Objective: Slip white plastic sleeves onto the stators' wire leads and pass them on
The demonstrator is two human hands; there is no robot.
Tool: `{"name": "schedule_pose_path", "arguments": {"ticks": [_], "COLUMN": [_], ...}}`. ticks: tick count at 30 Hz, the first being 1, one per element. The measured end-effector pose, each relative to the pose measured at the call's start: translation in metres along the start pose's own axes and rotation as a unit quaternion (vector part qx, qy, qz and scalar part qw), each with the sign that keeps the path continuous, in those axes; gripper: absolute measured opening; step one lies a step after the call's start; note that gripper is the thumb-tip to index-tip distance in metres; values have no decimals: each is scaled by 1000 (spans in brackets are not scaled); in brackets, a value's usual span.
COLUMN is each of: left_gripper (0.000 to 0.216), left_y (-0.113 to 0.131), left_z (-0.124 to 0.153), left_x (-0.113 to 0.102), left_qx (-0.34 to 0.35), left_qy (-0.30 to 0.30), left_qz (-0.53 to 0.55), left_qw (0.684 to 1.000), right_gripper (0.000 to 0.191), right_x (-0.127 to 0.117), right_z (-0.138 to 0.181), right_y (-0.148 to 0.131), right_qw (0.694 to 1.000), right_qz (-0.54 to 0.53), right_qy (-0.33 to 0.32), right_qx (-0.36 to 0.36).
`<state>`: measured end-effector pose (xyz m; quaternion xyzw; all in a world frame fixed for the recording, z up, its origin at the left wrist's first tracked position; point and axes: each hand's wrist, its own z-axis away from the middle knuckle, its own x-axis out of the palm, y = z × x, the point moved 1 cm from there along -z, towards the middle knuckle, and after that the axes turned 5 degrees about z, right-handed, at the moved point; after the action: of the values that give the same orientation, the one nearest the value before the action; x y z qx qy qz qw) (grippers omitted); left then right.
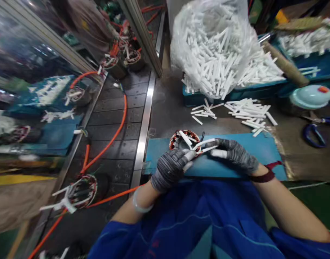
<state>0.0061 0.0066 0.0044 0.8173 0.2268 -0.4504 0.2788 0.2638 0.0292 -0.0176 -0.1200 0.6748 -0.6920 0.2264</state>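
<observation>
Head view: the ring lies on the mat, just beyond our left hand, the nearer one, which pinches two sleeves by its rim. They slant right and slightly far to our half-closed right hand; whether that grips, we cannot tell.

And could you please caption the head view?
Gloved left hand and right hand handle white tubes at a wire coil on a blue mat.

- The grey-knit-gloved left hand is curled rightward.
- The grey-knit-gloved right hand is pointed leftward, fingers bent.
- The bare left forearm and right forearm are angled inward.
</observation>
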Motion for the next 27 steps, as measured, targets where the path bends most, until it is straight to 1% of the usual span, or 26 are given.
{"name": "schedule_pose_path", "arguments": {"ticks": [3,5,6,7,9,12,14,16,18,20,22,24,25,27], "left_gripper": [25,25,25,25,27,30,29,29,30,36,50,56,54,45], "left_y": [6,10,11,12,14,15,16,17,18,16,10,3,0,-6], "left_z": [2,4,5,5,8,11,12,10,6,3,3,7,10,15], "left_x": [4,6,6,6,8,11,12,10,6,2,2,5,7,9], "left_qx": [6,6,4,3,6,25,33,33,7,-50,-99,-114,-110,-96], "left_qy": [51,76,83,85,84,87,97,103,89,47,-4,-44,-57,-70], "left_qz": [5,-5,-15,-29,-60,-80,-82,-81,-84,-91,-91,-84,-81,-79], "left_qw": [999,997,996,996,995,993,991,991,992,993,991,989,989,990], "right_gripper": [26,25,26,27,30,38,47,53,53,53,57,59,57,52], "right_x": [9,13,14,15,18,26,34,41,42,38,31,24,22,21], "right_z": [8,11,11,11,6,-5,-11,-13,-10,-2,8,19,24,32], "right_y": [-6,-17,-23,-30,-38,-34,-23,-11,-1,6,13,17,19,21], "right_qw": [990,971,960,955,963,982,990,994,996,998,995,988,985,983], "right_qz": [111,200,241,262,249,161,102,66,56,50,41,44,54,87], "right_qy": [59,83,86,75,19,-73,-93,-86,-64,-21,34,76,83,67], "right_qx": [-61,-98,-112,-116,-103,-68,-27,7,19,44,89,128,138,145]}}
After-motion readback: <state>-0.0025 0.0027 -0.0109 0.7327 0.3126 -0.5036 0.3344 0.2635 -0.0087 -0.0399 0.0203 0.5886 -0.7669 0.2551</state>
